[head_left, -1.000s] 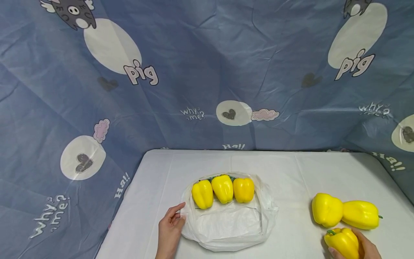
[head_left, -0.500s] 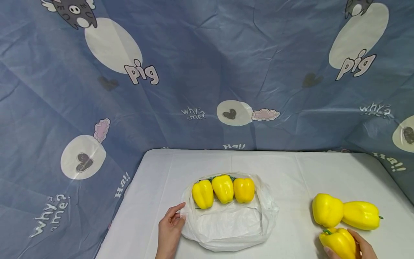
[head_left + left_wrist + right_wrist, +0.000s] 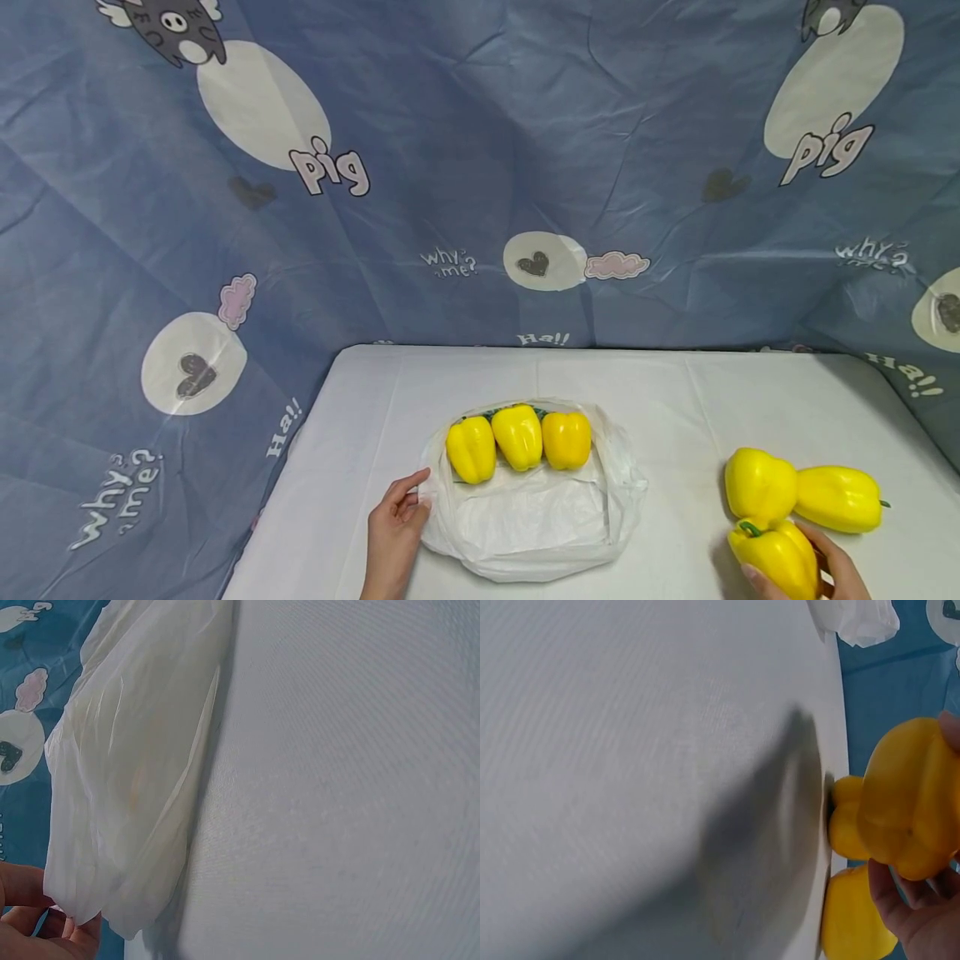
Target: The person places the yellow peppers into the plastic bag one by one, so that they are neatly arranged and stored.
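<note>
One pepper (image 3: 776, 558) shifted, right fingers (image 3: 836, 557) gripping it, left fingers (image 3: 406, 486) pinching bag (image 3: 624, 492), five others (image 3: 517, 437)

I can't make out that dark green stuff (image 3: 538, 412), mostly hidden behind the bagged peppers (image 3: 517, 437). Head view's bottom edge crops the right hand (image 3: 838, 568) and held pepper (image 3: 780, 558).

Blue pig-print cloth (image 3: 465, 142) hanging behind white-covered table (image 3: 667, 408).

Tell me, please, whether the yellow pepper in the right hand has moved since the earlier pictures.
Yes: in the head view, the held pepper has shifted left, towards the white bag, judged against the stationary rightmost pepper.
</note>
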`<state>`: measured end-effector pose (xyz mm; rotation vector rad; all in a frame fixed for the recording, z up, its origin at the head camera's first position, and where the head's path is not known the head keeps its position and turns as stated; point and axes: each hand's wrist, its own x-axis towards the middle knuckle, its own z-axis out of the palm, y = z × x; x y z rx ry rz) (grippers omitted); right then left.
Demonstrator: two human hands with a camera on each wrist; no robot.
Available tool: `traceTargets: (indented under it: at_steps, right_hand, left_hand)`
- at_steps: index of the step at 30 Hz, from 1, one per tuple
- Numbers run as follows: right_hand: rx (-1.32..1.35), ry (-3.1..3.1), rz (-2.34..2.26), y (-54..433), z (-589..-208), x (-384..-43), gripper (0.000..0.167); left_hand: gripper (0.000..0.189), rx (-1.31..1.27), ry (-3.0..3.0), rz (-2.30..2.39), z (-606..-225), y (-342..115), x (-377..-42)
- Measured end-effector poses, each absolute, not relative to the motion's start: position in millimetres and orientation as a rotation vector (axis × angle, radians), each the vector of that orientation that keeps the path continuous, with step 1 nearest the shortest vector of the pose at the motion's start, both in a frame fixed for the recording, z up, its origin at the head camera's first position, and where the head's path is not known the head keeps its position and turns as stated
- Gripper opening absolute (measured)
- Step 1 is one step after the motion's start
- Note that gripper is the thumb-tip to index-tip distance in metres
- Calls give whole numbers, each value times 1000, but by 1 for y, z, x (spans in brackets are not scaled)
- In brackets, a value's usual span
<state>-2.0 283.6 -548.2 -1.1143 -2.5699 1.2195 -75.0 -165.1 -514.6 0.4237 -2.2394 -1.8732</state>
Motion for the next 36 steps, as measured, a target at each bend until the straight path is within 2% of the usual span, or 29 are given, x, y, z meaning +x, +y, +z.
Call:
traceTargets:
  at_steps: [7,22,36]
  right_hand:
    - [-1039,-2533,1169,277,-539,-3,108]
    - [-865,-2531,1148,249,-494,-8,102]
    - [-906,-2515,1349,245,-495,-15,103]
  left_hand:
    - [42,431,-2258,-1867,-515,-165,-75]
    - [41,423,-2267,-1865,-512,-166,-75]
    - [41,445,-2294,-1835,-510,-167,-73]
